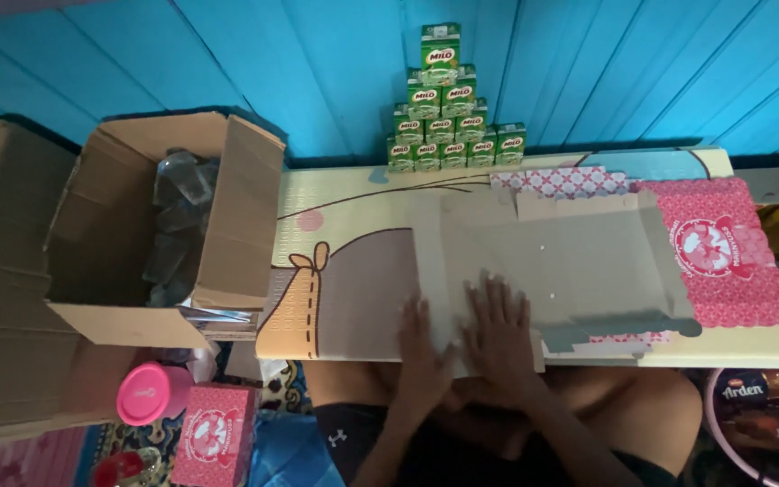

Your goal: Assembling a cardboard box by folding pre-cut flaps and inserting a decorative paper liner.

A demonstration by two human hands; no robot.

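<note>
Blue plank wall behind; on the low board (353,261) our left hand (421,347) and right hand (500,329) lie open-palmed, gripping nothing, pressing the unfolded carton blank (570,261), still flat, no side raised.

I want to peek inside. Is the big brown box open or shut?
Open: the cardboard box has its flaps spread apart, with clear plastic showing inside.

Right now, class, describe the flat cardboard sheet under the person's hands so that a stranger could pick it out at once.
Find the pale board lying across the person's lap, before the blue wall. The unfolded cardboard sheet lies flat on it, both hands pressing its near edge. Unlike the open brown box beside it, it is grey inside with a red patterned flap.
</note>
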